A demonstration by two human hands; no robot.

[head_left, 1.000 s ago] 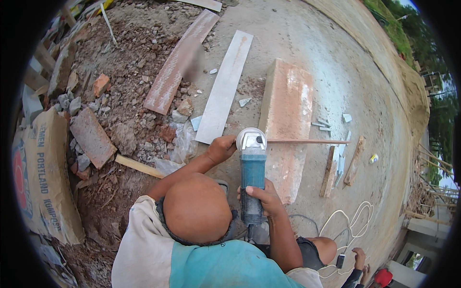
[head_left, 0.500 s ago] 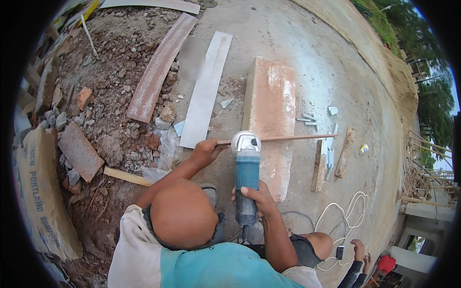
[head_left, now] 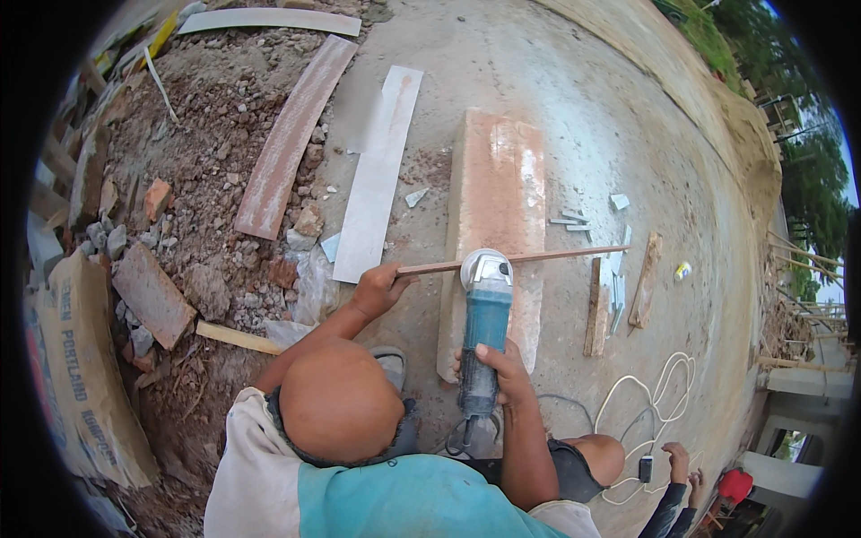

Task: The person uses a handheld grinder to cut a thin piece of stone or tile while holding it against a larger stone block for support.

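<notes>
My right hand (head_left: 507, 369) is wrapped round the body of a blue-green angle grinder (head_left: 489, 316), whose cord runs down from its rear end. The grinder's head lies over the middle of a long, thin brown strip (head_left: 569, 255); its guard hides where the disc meets it. My left hand (head_left: 381, 291) pinches the strip's left end. The strip crosses above a long block (head_left: 498, 202) dusted reddish and white, and its right end reaches past the block's side.
Long boards (head_left: 381, 170) lie left, beside rubble (head_left: 202, 117) and a paper cement sack (head_left: 90, 386). At right are thin offcuts (head_left: 574, 220), wooden pieces (head_left: 644, 280) and a looped pale cable (head_left: 659, 390). Another person's hand (head_left: 677, 462) shows at lower right.
The grinder has moved right along the strip and its body now tilts. The strip slants a little more, its right end slightly higher. My left hand still grips its end.
</notes>
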